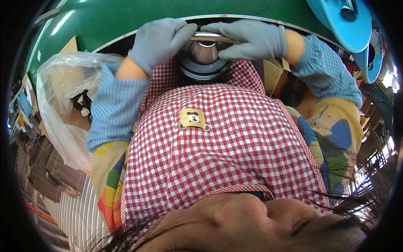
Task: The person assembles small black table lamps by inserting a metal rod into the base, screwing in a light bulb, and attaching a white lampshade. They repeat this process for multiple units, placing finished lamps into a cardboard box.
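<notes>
Both hands wear grey gloves and meet at a shiny metal rim (pixel 215 38), seen nearly edge-on. My left hand (pixel 161 44) is closed on its left end, fingers pointing inward. At the right end my right hand (pixel 254 40) grips it with the fingers along the top and the thumb below. Just under the rim sits a silvery, ribbed cone-shaped piece (pixel 204 53). Beneath that is a round black base (pixel 203 70), close to my lap and the checked apron. What the rim belongs to is partly hidden by the gloves.
A green tabletop (pixel 235 8) with a metal edge curves just beyond my hands. On the left, a clear plastic bag (pixel 56 90) holds black parts. Light blue basins (pixel 350 23) with black parts stand at the far right. A cardboard box (pixel 275 76) is beside my right arm.
</notes>
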`<action>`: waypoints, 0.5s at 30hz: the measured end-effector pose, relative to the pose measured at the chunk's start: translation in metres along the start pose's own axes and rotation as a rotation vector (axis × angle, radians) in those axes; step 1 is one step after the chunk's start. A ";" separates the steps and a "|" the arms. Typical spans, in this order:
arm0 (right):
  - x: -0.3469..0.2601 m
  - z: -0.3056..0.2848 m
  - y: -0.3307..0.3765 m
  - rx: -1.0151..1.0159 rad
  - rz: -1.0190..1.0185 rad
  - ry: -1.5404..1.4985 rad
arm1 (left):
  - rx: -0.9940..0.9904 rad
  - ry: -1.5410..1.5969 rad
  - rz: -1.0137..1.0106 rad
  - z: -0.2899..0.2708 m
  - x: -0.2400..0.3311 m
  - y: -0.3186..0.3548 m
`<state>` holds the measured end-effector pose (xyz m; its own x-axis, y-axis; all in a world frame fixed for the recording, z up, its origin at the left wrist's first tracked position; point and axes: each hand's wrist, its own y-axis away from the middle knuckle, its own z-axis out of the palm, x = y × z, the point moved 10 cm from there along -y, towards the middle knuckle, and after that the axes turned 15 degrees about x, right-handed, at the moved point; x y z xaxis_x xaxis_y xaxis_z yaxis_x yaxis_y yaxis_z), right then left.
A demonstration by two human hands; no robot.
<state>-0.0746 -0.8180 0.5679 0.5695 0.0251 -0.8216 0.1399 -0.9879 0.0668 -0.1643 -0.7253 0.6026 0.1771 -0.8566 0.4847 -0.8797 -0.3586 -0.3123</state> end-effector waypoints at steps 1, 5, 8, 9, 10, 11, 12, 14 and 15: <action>0.001 0.008 0.008 0.052 -0.001 -0.060 | -0.084 0.044 0.036 0.006 -0.006 -0.001; -0.003 0.009 0.015 0.027 0.018 0.285 | -0.152 -0.047 0.067 -0.001 0.018 0.013; -0.003 -0.005 0.005 0.214 -0.341 0.456 | -0.137 0.011 0.013 -0.007 0.052 0.030; -0.005 -0.005 -0.003 0.152 -0.380 0.420 | -0.134 0.044 -0.024 -0.014 0.060 0.035; -0.011 -0.011 -0.011 0.090 -0.416 0.383 | -0.151 0.069 -0.073 -0.015 0.060 0.035; -0.018 -0.011 -0.017 0.030 -0.455 0.339 | -0.173 0.090 -0.127 -0.016 0.057 0.038; -0.017 -0.008 -0.020 -0.024 -0.433 0.339 | -0.168 0.105 -0.142 -0.017 0.057 0.037; -0.005 0.001 -0.023 -0.124 -0.329 0.357 | -0.153 0.138 -0.164 -0.018 0.057 0.037; 0.001 0.007 -0.023 -0.173 -0.275 0.370 | -0.140 0.163 -0.185 -0.014 0.049 0.038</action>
<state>-0.0830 -0.7965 0.5617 0.7374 0.3653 -0.5681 0.4404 -0.8978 -0.0057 -0.1956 -0.7756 0.6260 0.2772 -0.7065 0.6512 -0.8935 -0.4388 -0.0956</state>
